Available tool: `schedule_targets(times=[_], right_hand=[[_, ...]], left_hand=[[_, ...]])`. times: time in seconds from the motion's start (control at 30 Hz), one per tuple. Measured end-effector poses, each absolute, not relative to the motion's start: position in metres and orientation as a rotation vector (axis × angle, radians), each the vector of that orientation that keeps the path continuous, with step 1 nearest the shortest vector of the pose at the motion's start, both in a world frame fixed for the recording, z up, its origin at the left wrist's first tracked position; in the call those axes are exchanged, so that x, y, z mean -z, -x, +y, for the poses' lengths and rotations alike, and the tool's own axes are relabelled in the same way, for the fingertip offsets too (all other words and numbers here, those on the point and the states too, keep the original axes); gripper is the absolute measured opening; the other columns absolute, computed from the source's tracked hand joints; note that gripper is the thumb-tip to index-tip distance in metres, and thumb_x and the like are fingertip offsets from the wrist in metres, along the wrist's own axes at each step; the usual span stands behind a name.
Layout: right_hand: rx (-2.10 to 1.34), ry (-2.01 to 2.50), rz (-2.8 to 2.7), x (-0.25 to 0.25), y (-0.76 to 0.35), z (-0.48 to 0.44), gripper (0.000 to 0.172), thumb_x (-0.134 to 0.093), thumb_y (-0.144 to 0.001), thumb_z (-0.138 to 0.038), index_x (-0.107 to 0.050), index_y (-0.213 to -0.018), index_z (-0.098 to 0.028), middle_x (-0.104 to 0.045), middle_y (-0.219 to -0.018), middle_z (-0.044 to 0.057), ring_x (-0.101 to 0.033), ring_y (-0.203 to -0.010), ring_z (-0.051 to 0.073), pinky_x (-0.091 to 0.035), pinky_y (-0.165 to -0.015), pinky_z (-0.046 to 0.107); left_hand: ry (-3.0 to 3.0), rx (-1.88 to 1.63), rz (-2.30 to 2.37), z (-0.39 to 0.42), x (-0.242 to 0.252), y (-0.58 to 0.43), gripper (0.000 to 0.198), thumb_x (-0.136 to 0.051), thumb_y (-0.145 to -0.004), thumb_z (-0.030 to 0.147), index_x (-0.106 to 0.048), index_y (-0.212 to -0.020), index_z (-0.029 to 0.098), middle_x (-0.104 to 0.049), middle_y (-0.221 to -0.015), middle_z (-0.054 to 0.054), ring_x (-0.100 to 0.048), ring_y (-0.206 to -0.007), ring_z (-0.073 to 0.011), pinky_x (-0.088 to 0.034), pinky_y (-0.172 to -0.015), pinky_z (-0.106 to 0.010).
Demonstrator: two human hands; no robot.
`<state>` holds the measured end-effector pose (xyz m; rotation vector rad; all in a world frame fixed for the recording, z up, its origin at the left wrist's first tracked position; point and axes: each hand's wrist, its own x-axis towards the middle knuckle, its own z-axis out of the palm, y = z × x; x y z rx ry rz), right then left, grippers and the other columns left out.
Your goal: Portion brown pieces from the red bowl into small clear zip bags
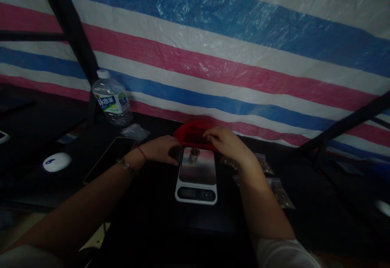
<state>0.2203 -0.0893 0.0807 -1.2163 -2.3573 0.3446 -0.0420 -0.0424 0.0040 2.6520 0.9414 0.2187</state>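
A white kitchen scale (pixel 196 192) with a metal plate lies in front of me. On its plate stands a small clear cup (pixel 194 155) with brown pieces in it. Behind the scale is a red plastic basket (pixel 189 127) with dark contents. My right hand (pixel 224 140) reaches over the basket's right side, fingertips pinched low inside it; what they hold is too dark to make out. My left hand (pixel 163 149) rests at the left of the scale, near the basket's left edge, thumb and fingers apart with nothing seen between them.
Small clear bags of brown pieces (pixel 278 192) lie right of the scale, partly behind my right forearm. To the left are a dark phone (pixel 109 158), a white mouse (pixel 57 162), a plastic bag (pixel 135 132) and a large clear bottle (pixel 112 101). A striped tarp (pixel 213 56) hangs behind.
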Motion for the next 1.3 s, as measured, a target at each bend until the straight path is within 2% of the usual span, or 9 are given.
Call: schedule_targets(times=[0.13,0.3,0.43,0.63,0.77,0.87,1.0,1.13,1.3], right_hand=[[-0.35,1.193,-2.396,-0.083,-0.218,-0.094,0.029,-0.048,-0.084,-0.007,-0.072,-0.097,-0.019,-0.072,-0.099,0.005,-0.064,-0.092,0.017,-0.046,-0.086,0.03],[-0.348,1.199,-2.465,-0.077,-0.218,-0.089,0.027,-0.049,-0.086,-0.01,-0.073,-0.095,-0.019,-0.072,-0.099,0.005,-0.064,-0.093,0.018,-0.046,-0.086,0.031],[-0.309,1.228,-2.473,-0.073,-0.226,-0.084,0.025,-0.05,-0.085,-0.011,-0.073,-0.094,-0.018,-0.073,-0.098,0.006,-0.064,-0.092,0.019,-0.046,-0.086,0.031],[-0.276,1.273,-2.454,-0.066,-0.233,-0.075,0.024,-0.052,-0.084,-0.011,-0.074,-0.091,-0.017,-0.072,-0.095,0.007,-0.063,-0.09,0.02,-0.046,-0.084,0.031],[-0.421,1.296,-2.503,-0.055,-0.235,-0.071,0.026,-0.051,-0.08,-0.007,-0.073,-0.09,-0.016,-0.072,-0.095,0.007,-0.064,-0.088,0.018,-0.046,-0.083,0.029],[-0.591,1.312,-2.517,-0.049,-0.236,-0.07,0.035,-0.05,-0.076,-0.002,-0.071,-0.1,-0.016,-0.071,-0.1,0.006,-0.064,-0.088,0.016,-0.046,-0.082,0.027],[-0.772,1.241,-2.504,-0.036,-0.234,-0.065,0.048,-0.068,-0.071,-0.016,-0.062,-0.119,-0.019,-0.067,-0.109,0.006,-0.063,-0.093,0.018,-0.048,-0.081,0.028],[-0.861,1.159,-2.534,-0.018,-0.227,-0.057,0.062,-0.079,-0.063,-0.027,-0.059,-0.12,-0.018,-0.064,-0.114,0.007,-0.061,-0.098,0.02,-0.047,-0.083,0.029],[-0.99,1.135,-2.512,-0.007,-0.219,-0.054,0.043,-0.075,-0.067,-0.024,-0.063,-0.108,-0.016,-0.068,-0.101,0.005,-0.063,-0.087,0.016,-0.048,-0.075,0.027]], left_hand=[[-2.658,-0.216,0.979,-0.046,0.014,0.038,0.082,-0.079,-0.056,0.05,-0.053,-0.13,0.026,-0.061,-0.125,-0.006,-0.054,-0.115,-0.0279,-0.038,-0.099,-0.035],[-2.485,-0.421,0.979,-0.042,0.034,0.05,0.056,-0.076,-0.062,0.045,-0.065,-0.112,0.022,-0.066,-0.112,-0.007,-0.059,-0.105,-0.0253,-0.041,-0.095,-0.033],[-2.061,-0.707,0.924,-0.041,0.04,0.057,0.056,-0.076,-0.064,0.045,-0.061,-0.111,0.019,-0.066,-0.103,-0.005,-0.061,-0.092,-0.0212,-0.048,-0.082,-0.031],[-1.46,-1.213,0.729,-0.033,0.036,0.035,0.059,-0.081,-0.06,0.044,-0.056,-0.106,0.018,-0.064,-0.096,-0.005,-0.061,-0.085,-0.0181,-0.048,-0.076,-0.029],[-1.347,-1.267,0.674,-0.023,0.041,0.017,0.063,-0.08,-0.059,0.049,-0.055,-0.107,0.017,-0.064,-0.099,-0.007,-0.061,-0.083,-0.0173,-0.048,-0.073,-0.028],[-1.347,-1.315,0.683,-0.022,0.05,0.014,0.065,-0.077,-0.062,0.053,-0.054,-0.111,0.017,-0.064,-0.099,-0.007,-0.061,-0.084,-0.0169,-0.047,-0.073,-0.027],[-1.36,-1.321,0.695,-0.027,0.058,0.018,0.067,-0.075,-0.062,0.056,-0.052,-0.114,0.019,-0.062,-0.11,-0.009,-0.059,-0.095,-0.0193,-0.047,-0.079,-0.029],[-1.368,-1.286,0.707,-0.033,0.055,0.019,0.067,-0.074,-0.063,0.057,-0.052,-0.114,0.02,-0.061,-0.109,-0.009,-0.058,-0.096,-0.0207,-0.045,-0.081,-0.031],[-1.434,-1.253,0.691,-0.034,0.053,0.016,0.059,-0.072,-0.066,0.053,-0.052,-0.112,0.02,-0.061,-0.106,-0.008,-0.057,-0.096,-0.0198,-0.044,-0.083,-0.031]])
